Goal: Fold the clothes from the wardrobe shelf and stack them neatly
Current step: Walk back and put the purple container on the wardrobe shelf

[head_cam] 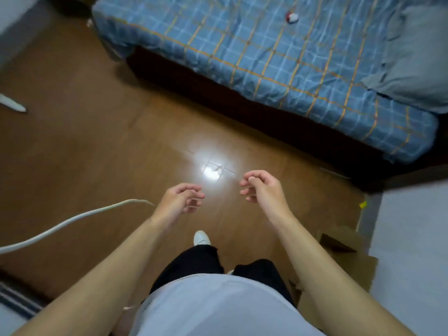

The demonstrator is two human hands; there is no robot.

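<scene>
Brown glossy wooden floor [97, 154] fills the middle of this bedroom, with a ceiling light's glare on it just ahead of the person.

Both forearms reach forward and down over that glare, roughly level with each other and a little apart. The left hand [180, 201] hangs with fingers loosely curled toward the palm, holding nothing. The right hand [260, 187] mirrors it, fingers slackly bent, also with nothing in it, and sits slightly further forward.

Below the hands are a white shoe [201, 237], black trousers and a pale shirt. A thick white cable [60, 226] curves in from the left edge and ends behind the left wrist, though whether it touches cannot be told. A brown cardboard box [344, 251] stands on the floor beside the right forearm.

Further out, a bed with a blue checked sheet crossed by orange lines [266, 57] lies ahead and to the right. On it are a small red-and-white object [291, 17] and, at the far right, a rumpled grey cloth [412, 57].

No wardrobe shelf is in view, and no clothes that are plainly the task's. The grey cloth is the only candidate; whether it is a garment or bedding cannot be told. It lies ahead and well to the right, its length running along the bed's right side, well apart from both hands but nearer the right one. I judge the task is at its start, and the person needs to turn toward the wardrobe.
</scene>
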